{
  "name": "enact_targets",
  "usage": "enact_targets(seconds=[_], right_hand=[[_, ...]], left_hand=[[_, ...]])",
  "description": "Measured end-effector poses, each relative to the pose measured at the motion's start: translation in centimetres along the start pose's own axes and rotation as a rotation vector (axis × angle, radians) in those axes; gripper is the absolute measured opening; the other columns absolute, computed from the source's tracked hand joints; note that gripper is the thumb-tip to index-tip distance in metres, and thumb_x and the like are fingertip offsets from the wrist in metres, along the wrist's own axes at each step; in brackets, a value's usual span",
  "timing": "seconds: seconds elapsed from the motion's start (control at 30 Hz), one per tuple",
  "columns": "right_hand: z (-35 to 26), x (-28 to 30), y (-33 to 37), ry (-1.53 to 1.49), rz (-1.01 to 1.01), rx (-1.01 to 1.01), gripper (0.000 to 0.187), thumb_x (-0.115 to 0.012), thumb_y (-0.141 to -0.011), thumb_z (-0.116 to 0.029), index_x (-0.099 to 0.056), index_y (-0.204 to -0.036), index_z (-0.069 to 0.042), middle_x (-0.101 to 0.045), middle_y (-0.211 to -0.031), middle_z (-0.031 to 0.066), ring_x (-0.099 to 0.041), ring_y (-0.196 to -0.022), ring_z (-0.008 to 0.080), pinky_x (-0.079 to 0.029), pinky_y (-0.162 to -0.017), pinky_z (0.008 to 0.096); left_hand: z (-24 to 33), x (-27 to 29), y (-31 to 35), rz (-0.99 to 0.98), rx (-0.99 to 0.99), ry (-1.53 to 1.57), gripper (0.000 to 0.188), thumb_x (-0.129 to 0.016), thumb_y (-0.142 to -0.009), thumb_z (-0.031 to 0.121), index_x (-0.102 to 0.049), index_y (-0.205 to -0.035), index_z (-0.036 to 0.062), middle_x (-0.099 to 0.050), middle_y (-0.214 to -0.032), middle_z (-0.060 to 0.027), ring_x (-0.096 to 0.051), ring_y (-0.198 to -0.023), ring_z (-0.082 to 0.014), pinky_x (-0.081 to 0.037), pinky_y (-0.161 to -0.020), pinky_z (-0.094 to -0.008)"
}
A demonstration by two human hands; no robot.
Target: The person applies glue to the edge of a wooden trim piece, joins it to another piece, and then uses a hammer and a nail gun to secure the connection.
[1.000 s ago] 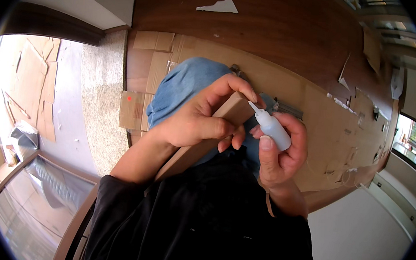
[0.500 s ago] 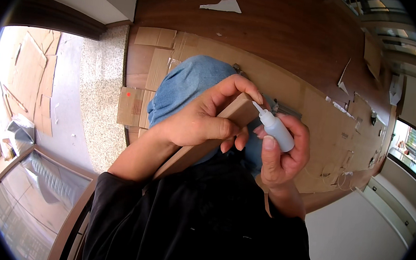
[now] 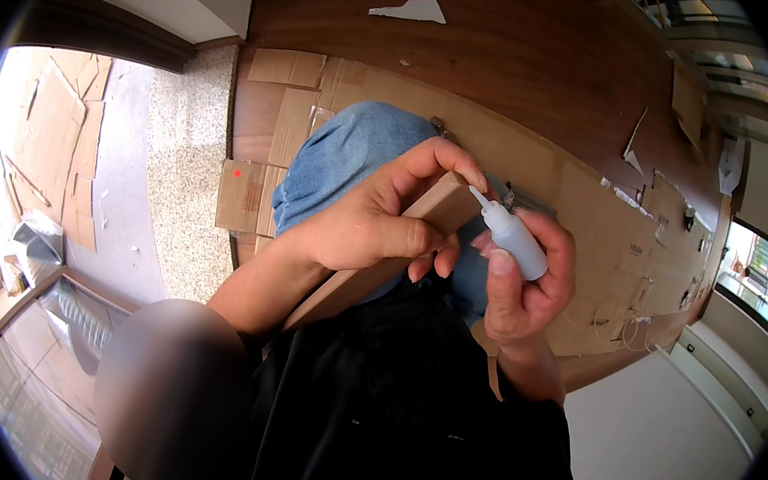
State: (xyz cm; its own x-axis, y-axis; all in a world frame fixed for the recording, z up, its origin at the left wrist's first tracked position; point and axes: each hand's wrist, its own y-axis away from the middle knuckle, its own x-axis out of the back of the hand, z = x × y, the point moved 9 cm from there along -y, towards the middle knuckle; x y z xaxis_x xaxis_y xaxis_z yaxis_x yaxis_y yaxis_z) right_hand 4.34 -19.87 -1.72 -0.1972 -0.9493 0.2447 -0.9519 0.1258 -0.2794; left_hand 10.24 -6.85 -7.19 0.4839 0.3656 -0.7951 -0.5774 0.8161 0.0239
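Note:
A long brown wooden strip (image 3: 445, 205) slants across my lap, with my left hand (image 3: 376, 221) closed around its upper end. The left thumb lies along its face and the index finger bends over its tip. My right hand (image 3: 533, 292) grips a small white squeeze bottle (image 3: 514, 243) with a narrow pointed nozzle. That nozzle points up and left, close to the end of the strip; whether it touches cannot be made out. Behind the hands are my knees in blue jeans (image 3: 346, 147). The lower part of the strip is hidden by my left forearm and black shirt.
Flattened cardboard (image 3: 585, 202) covers the floor around me, over dark wood boards (image 3: 330, 10). A torn white scrap (image 3: 411, 9) lies farther off. To the left are a speckled stone threshold (image 3: 186, 170) and a glass-topped frame (image 3: 31, 375). A white panel (image 3: 657, 433) stands at the right.
My right hand and the bottle have shifted slightly right, away from the strip's end. The left hand and strip stay put. A blurred round patch now covers the lower left.

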Motion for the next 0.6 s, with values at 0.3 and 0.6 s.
enact_targets(seconds=[0.3, 0.6], right_hand=[[-0.24, 0.11, -0.13, -0.017, -0.001, 0.005, 0.035, -0.071, -0.091, -0.006, -0.058, -0.121, 0.006, -0.063, -0.101, 0.0104, -0.058, -0.082, 0.0127, -0.048, -0.071, 0.0257], [-0.56, 0.35, -0.35, 0.023, 0.001, 0.028, 0.035, -0.072, -0.090, -0.007, -0.059, -0.120, 0.006, -0.063, -0.100, 0.0110, -0.058, -0.080, 0.0128, -0.049, -0.069, 0.0260]], left_hand=[[0.04, -0.22, -0.10, -0.011, -0.006, -0.003, 0.062, -0.052, -0.077, -0.010, -0.046, -0.135, 0.0122, -0.052, -0.136, -0.0207, -0.067, -0.075, -0.0211, -0.053, -0.056, -0.0260], [0.01, -0.21, -0.08, 0.006, -0.006, -0.005, 0.061, -0.053, -0.078, -0.008, -0.046, -0.135, 0.0121, -0.052, -0.135, -0.0205, -0.068, -0.075, -0.0207, -0.053, -0.056, -0.0259]])
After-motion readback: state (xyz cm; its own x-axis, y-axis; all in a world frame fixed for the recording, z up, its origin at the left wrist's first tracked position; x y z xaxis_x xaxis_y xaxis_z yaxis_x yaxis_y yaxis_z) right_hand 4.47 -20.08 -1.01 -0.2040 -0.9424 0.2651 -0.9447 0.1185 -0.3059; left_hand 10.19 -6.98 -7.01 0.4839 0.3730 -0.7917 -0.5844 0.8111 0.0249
